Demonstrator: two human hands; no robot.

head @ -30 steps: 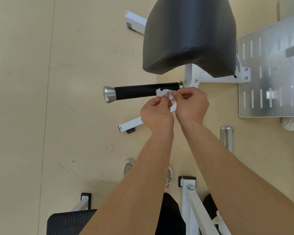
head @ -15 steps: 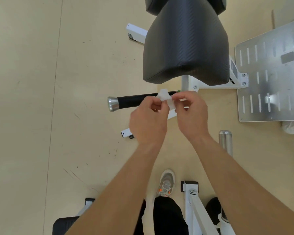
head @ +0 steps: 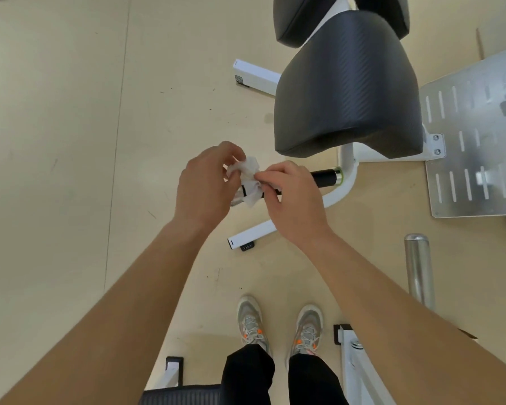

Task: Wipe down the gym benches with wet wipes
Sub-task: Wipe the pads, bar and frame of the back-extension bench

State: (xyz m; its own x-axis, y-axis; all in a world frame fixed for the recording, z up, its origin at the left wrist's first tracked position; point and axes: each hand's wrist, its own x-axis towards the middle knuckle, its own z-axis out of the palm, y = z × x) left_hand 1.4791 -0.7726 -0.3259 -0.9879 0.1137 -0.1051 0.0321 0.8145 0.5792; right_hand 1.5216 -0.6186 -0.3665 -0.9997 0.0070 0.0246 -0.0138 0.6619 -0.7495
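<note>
The small crumpled white wet wipe (head: pixel 248 179) is bunched up in the air between the person's two hands, in front of the black foam-covered handle bar (head: pixel 325 177) and lower than the near edge of the bench seat. The left hand (head: pixel 205 185) has its fingers curled, thumb and fingertips pinching the upper left of the wad. The right hand (head: pixel 294 200) pinches the wipe's right side, its fingers bent in close. The loose lower corner of the wipe hangs down over the bar.

Just beyond sits the black textured padded bench seat (head: pixel 348 92), with a second black pad (head: pixel 295 23) behind it. Both are carried on a white painted steel frame (head: pixel 253 234) whose feet rest on the pale beige floor (head: pixel 70 141). To the right lies a slotted silver metal plate (head: pixel 473 147), and nearer stands a chrome tube (head: pixel 418 267). Grey trainers with orange dots (head: pixel 250 323) stand below the arms
</note>
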